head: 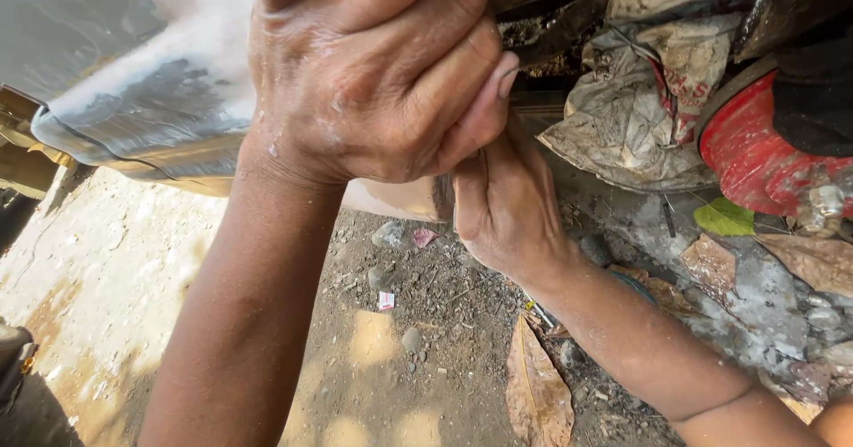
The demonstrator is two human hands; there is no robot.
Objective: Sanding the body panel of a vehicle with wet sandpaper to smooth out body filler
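A: Item one, please. What have I got in hand?

B: A car body panel (pixel 169 100), grey-white, coated with pale filler or primer, sanded patchy so darker streaks show through. It curves down to a lower lip (pixel 395 200), cream-coloured there. It fills the upper left of my view.

A: Hands?

B: Left hand (pixel 373 74) closed into a fist, pressed against the panel's lower part; whether it grips anything I cannot tell. Right hand (pixel 506 207) reaches up from below, fingers curled and hidden behind the lip, thumb beside a small dark thing (pixel 442 198) at the edge, too small to name. Both hands are dusted white.

A: Progress?

B: I judge the surface part-worked: some patches smooth and pale, others still dark and uneven.

A: Surroundings?

B: Packed dirt ground (pixel 418 323) with pebbles, a dry brown leaf (pixel 538 394), a green leaf (pixel 724 219). Right of the hands, crumpled grimy sacking (pixel 640 100) and a red curved part (pixel 755 158), scuffed.
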